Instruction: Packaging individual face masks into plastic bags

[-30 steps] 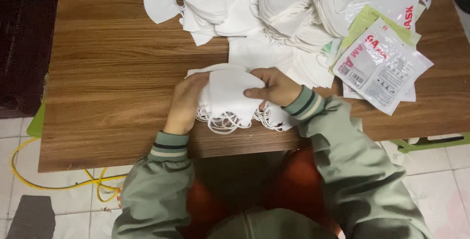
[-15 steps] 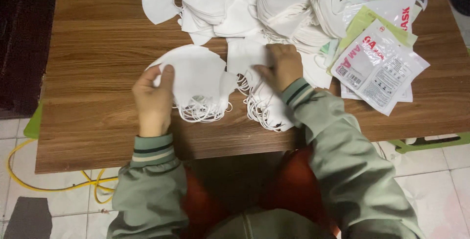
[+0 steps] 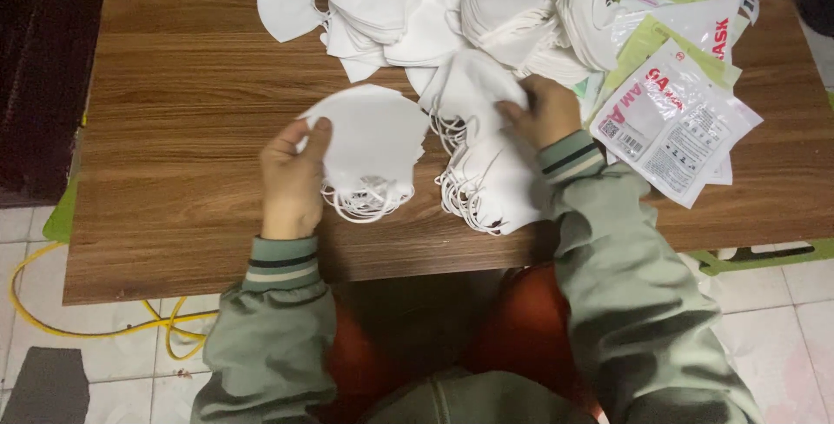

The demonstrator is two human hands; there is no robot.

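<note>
Holding one mask stack (image 3: 369, 142) on the bench (image 3: 174, 102), my left hand (image 3: 291, 176) has its fingers closed on the edge; my right hand (image 3: 543, 111) pinches a second stack (image 3: 486, 172) beside it.

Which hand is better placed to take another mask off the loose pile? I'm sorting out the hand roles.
Right, probably. The right hand already rests at the loose pile; the left hand holds its own mask stack.
</note>
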